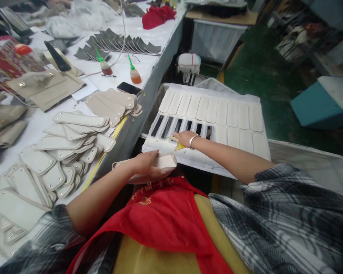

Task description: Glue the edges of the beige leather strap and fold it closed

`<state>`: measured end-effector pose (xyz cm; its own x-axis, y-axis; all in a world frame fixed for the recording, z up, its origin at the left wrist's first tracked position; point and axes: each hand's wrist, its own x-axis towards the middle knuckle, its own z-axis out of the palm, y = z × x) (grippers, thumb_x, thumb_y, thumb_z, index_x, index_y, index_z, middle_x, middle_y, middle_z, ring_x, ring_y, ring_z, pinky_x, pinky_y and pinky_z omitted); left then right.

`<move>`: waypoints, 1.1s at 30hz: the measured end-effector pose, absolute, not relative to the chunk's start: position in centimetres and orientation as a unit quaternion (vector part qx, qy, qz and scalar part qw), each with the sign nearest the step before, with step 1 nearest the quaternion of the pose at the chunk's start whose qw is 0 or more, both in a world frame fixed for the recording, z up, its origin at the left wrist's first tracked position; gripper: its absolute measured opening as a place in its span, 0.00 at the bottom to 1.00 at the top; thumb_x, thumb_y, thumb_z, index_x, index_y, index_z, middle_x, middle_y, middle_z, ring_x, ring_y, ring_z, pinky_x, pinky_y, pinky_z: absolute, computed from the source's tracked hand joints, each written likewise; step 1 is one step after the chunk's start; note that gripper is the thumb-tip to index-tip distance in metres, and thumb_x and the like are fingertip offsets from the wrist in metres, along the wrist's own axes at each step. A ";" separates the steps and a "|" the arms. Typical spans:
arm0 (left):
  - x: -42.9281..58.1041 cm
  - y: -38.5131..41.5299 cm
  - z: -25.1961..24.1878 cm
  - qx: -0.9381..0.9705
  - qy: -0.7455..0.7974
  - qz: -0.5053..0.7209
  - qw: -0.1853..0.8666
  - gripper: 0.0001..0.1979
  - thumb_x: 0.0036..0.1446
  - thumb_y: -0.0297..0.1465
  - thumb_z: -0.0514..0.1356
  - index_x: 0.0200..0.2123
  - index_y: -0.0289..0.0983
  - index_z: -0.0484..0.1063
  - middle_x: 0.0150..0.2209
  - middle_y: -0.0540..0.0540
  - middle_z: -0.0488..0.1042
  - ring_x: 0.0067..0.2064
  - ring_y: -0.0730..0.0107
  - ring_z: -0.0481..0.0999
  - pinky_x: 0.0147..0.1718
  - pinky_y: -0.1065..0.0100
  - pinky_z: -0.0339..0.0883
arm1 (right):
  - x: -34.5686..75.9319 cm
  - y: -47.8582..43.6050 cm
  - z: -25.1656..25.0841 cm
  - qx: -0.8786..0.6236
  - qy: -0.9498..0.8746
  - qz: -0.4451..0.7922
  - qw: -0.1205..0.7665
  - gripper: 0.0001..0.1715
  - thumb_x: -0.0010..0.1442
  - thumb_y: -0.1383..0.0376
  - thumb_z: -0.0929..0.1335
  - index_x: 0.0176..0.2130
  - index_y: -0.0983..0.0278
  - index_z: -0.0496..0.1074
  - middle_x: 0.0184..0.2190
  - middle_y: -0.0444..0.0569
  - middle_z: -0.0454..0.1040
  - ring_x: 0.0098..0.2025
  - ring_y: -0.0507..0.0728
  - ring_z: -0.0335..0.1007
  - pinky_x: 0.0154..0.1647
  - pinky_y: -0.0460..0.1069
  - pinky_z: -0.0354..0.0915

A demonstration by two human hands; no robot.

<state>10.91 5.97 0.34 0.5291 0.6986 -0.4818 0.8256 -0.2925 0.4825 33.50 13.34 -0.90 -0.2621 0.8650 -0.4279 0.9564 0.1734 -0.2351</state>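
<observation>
Red cloth (160,220) covers our lap; above it our left hand (148,163) grips 1 stack of cream pieces (168,160). Our right hand (185,137) reaches over a yellow strip (178,146) on the slatted rack (205,161); whether it pinches the strip, we cannot tell. We judge that the rack is being filled, and its open slots call for careful alignment.

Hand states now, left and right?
Left hand: closed on cream pieces.
Right hand: resting on white tray over a yellow strip; grip cannot be told.

On the table (157,38), left, lie cut pieces (60,152); bottles (135,75) stand behind them; the tray (157,145) sits right.
</observation>
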 end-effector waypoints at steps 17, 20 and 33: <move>15.6 3.2 -3.3 0.871 0.474 0.021 0.131 0.44 0.49 0.43 0.59 0.62 0.29 0.46 0.53 0.32 0.64 0.53 0.49 0.63 0.50 0.56 0.53 | 37.2 4.4 -3.7 0.399 0.518 -0.756 -0.010 0.22 0.51 0.54 0.70 0.38 0.62 0.59 0.30 0.41 0.72 0.26 0.51 0.70 0.24 0.46 0.69; 15.2 3.5 -3.4 0.875 0.465 0.029 0.133 0.48 0.48 0.42 0.60 0.63 0.27 0.40 0.53 0.31 0.64 0.52 0.48 0.64 0.49 0.56 0.54 | 36.6 5.2 -4.7 0.381 0.510 -0.771 -0.012 0.23 0.51 0.54 0.71 0.38 0.62 0.59 0.28 0.40 0.72 0.25 0.51 0.70 0.24 0.45 0.69; 12.4 3.8 -2.4 0.920 0.359 0.027 0.154 0.45 0.50 0.40 0.61 0.63 0.27 0.43 0.60 0.29 0.56 0.59 0.48 0.58 0.55 0.55 0.51 | 34.7 3.5 -5.1 0.471 0.455 -0.751 -0.082 0.24 0.50 0.49 0.71 0.37 0.62 0.62 0.26 0.42 0.73 0.21 0.53 0.70 0.16 0.45 0.67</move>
<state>12.39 3.82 -2.44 0.7411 0.6686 -0.0615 0.6521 -0.6950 0.3029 34.65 3.46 -5.05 -0.5422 0.5526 -0.6330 0.3049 -0.5726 -0.7610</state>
